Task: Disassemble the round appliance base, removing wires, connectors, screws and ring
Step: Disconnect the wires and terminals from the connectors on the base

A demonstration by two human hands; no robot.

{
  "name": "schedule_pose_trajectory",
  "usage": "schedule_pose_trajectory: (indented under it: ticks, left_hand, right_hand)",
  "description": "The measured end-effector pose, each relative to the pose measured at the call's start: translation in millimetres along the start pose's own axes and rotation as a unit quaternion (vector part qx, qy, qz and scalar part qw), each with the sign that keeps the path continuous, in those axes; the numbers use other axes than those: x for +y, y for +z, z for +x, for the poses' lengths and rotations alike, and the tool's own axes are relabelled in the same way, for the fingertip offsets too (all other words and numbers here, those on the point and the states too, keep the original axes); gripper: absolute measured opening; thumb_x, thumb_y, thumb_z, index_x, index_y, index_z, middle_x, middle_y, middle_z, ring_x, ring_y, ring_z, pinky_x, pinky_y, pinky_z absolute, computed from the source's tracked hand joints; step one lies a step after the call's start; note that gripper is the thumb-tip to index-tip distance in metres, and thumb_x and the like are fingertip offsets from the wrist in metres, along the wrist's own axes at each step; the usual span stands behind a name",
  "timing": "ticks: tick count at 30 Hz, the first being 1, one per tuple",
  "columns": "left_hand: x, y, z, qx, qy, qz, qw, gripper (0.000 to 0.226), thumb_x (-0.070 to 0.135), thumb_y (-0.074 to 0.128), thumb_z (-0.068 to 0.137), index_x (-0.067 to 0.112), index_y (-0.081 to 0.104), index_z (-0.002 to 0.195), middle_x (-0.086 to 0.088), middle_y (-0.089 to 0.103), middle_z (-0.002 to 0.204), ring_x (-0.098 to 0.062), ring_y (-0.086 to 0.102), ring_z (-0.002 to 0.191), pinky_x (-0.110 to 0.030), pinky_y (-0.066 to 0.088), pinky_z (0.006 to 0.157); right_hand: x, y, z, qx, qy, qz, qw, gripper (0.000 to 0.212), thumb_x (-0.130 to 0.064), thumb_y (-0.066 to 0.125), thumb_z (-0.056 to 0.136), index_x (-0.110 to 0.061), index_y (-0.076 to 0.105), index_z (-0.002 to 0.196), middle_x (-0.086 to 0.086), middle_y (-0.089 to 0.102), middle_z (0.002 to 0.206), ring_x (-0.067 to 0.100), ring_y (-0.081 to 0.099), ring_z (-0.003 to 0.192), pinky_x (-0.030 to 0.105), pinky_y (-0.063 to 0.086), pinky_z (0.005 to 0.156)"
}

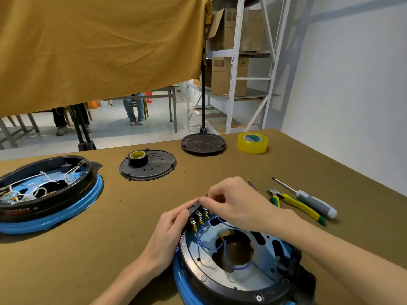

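A round appliance base (222, 280) with a black ring and blue rim lies open side up near the table's front edge. Blue wires (206, 241) loop across its metal plate to a black connector block (198, 213) with brass terminals at its far edge. My left hand (170, 227) grips the block from the left. My right hand (233, 201) reaches over from the right, fingertips pinching something at the top of the block; what they pinch is hidden. A loose blue wire (252, 184) lies just beyond my right hand.
A second open base (47, 194) with white wires sits at the left. Two black cover plates (152, 170) (203, 144) lie further back, one with a black tape roll (138, 158). Yellow tape (252, 142), pliers (295, 204) and a screwdriver (312, 200) lie to the right.
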State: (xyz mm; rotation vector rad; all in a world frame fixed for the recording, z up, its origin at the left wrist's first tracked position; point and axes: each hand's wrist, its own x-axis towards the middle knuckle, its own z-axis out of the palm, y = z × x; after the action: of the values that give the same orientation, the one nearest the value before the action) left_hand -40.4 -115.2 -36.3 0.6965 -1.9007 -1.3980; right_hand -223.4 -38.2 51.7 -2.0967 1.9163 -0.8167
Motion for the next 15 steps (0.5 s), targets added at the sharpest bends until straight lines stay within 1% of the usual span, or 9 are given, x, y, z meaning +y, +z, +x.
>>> schedule_pose_trajectory:
  ticks: [1, 3, 4, 6, 8, 10, 13, 15]
  left_hand:
    - [0, 0, -1, 0.01, 0.005, 0.001, 1.0, 0.047, 0.043, 0.045, 0.1, 0.026, 0.062, 0.141, 0.011, 0.07, 0.134, -0.011, 0.062, 0.129, -0.042, 0.046, 0.112]
    - [2, 0, -3, 0.043, 0.022, 0.011, 0.999, 0.043, 0.039, 0.048, 0.098, 0.026, 0.067, 0.135, 0.013, 0.072, 0.129, -0.009, 0.064, 0.125, -0.04, 0.049, 0.108]
    - [3, 0, -5, 0.066, 0.037, 0.024, 0.997, 0.04, 0.036, 0.049, 0.098, 0.026, 0.07, 0.13, 0.014, 0.073, 0.124, -0.008, 0.065, 0.121, -0.037, 0.052, 0.104]
    - [4, 0, -8, 0.122, 0.062, 0.061, 0.989, 0.027, 0.029, 0.054, 0.098, 0.027, 0.075, 0.115, 0.016, 0.075, 0.11, -0.007, 0.068, 0.111, -0.032, 0.055, 0.095]
    - [3, 0, -9, 0.159, 0.063, 0.085, 0.982, 0.018, 0.017, 0.06, 0.1, 0.026, 0.076, 0.102, 0.015, 0.074, 0.1, -0.006, 0.068, 0.103, -0.031, 0.055, 0.091]
    - [4, -1, -10, 0.169, 0.055, 0.095, 0.98, 0.021, 0.009, 0.063, 0.098, 0.025, 0.077, 0.097, 0.015, 0.075, 0.095, -0.004, 0.069, 0.099, -0.033, 0.055, 0.091]
    - [7, 0, -11, 0.175, 0.054, 0.092, 0.979, 0.022, 0.008, 0.065, 0.096, 0.026, 0.078, 0.094, 0.014, 0.076, 0.092, -0.004, 0.069, 0.097, -0.036, 0.054, 0.092]
    - [9, 1, -12, 0.182, 0.054, 0.086, 0.978, 0.022, 0.009, 0.066, 0.096, 0.027, 0.078, 0.092, 0.015, 0.076, 0.09, -0.003, 0.069, 0.095, -0.036, 0.054, 0.091]
  right_hand:
    - [-5, 5, -5, -0.034, 0.001, -0.015, 0.999, 0.05, -0.041, 0.055, 0.102, -0.015, 0.06, 0.06, 0.004, 0.054, 0.053, 0.014, 0.042, 0.047, 0.035, 0.037, 0.051]
    - [-10, 15, -10, -0.056, 0.014, -0.04, 0.998, 0.049, -0.043, 0.052, 0.102, -0.011, 0.061, 0.065, 0.01, 0.057, 0.058, 0.018, 0.045, 0.05, 0.035, 0.037, 0.053]
    - [-13, 19, -12, -0.051, 0.025, -0.045, 0.997, 0.048, -0.045, 0.053, 0.1, -0.012, 0.063, 0.068, 0.009, 0.059, 0.06, 0.019, 0.049, 0.054, 0.036, 0.039, 0.056]
    - [-20, 26, -17, -0.037, 0.058, -0.055, 0.996, 0.042, -0.054, 0.059, 0.092, -0.018, 0.07, 0.074, 0.0, 0.065, 0.065, 0.015, 0.058, 0.063, 0.033, 0.046, 0.061]
    - [-24, 32, -20, -0.031, 0.084, -0.071, 0.993, 0.036, -0.059, 0.064, 0.083, -0.024, 0.074, 0.081, -0.006, 0.069, 0.071, 0.01, 0.062, 0.071, 0.031, 0.053, 0.067]
    - [-25, 34, -20, -0.03, 0.094, -0.08, 0.992, 0.03, -0.055, 0.067, 0.08, -0.026, 0.074, 0.082, -0.009, 0.069, 0.074, 0.009, 0.063, 0.075, 0.031, 0.055, 0.07]
    - [-23, 33, -17, -0.038, 0.102, -0.071, 0.991, 0.015, -0.041, 0.069, 0.082, -0.027, 0.076, 0.084, -0.011, 0.07, 0.076, 0.009, 0.064, 0.077, 0.031, 0.055, 0.072]
    - [-21, 33, -17, -0.039, 0.105, -0.06, 0.992, 0.013, -0.037, 0.07, 0.084, -0.027, 0.077, 0.084, -0.013, 0.068, 0.073, 0.008, 0.065, 0.076, 0.031, 0.056, 0.071]
